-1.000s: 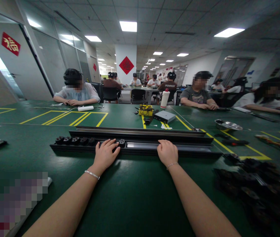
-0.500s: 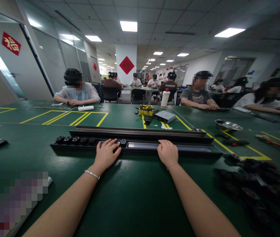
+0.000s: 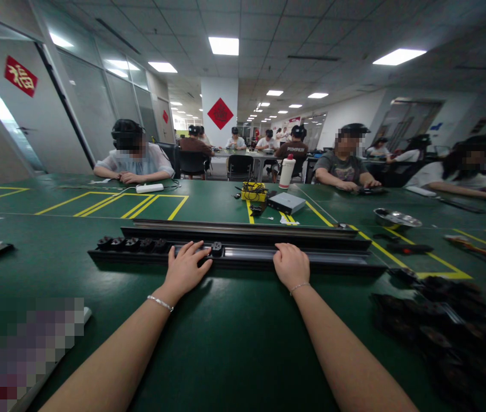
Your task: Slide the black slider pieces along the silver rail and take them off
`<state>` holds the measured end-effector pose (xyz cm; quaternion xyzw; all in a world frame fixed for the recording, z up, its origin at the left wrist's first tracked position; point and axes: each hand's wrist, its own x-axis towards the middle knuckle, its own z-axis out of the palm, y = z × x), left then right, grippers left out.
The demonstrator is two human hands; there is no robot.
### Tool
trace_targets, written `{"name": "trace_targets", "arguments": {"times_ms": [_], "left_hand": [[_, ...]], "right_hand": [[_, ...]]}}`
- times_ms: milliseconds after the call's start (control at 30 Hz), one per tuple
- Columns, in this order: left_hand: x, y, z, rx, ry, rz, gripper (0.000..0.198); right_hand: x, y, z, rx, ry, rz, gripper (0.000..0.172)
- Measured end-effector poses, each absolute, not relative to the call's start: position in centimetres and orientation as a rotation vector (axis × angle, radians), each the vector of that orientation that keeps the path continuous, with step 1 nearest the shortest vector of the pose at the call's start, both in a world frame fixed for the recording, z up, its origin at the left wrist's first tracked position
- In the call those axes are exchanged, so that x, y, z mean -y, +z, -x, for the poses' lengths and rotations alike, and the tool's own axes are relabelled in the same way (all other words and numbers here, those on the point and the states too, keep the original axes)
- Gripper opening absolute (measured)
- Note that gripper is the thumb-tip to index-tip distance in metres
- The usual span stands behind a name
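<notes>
A long black metal track (image 3: 260, 264) with a shiny inner channel lies crosswise in front of me. Small black socket-like modules (image 3: 131, 245) sit in a row at its left end, and a single black module (image 3: 216, 248) stands farther right in the channel. My left hand (image 3: 186, 266) rests over the track, fingers spread, its fingertips beside the single module and seemingly touching it. Farther right, my right hand (image 3: 291, 264) has its fingers curled over the track, gripping it; its fingertips are partly hidden. Behind lies a second long black strip (image 3: 243, 230).
A pile of black parts (image 3: 449, 332) lies at the right, with a metal bowl (image 3: 397, 218) beyond it. Farther back are a grey box (image 3: 286, 202), a yellow object with cables (image 3: 254, 191) and a white bottle (image 3: 286, 171). Co-workers sit across the table.
The single module has slid slightly right along the channel, with my left fingertips following. My right hand stays in place. The co-worker in grey at the right has moved their hands.
</notes>
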<state>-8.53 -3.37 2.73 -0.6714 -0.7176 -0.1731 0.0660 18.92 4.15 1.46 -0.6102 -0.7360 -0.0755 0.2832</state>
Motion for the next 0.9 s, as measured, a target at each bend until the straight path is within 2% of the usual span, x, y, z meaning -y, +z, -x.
{"name": "trace_targets", "arguments": {"times_ms": [900], "left_hand": [[3.13, 2.46, 7.99, 2.13, -0.507, 2.051, 0.041]], "right_hand": [[-3.89, 1.71, -18.73, 1.958, -0.188, 1.644, 0.036]]}}
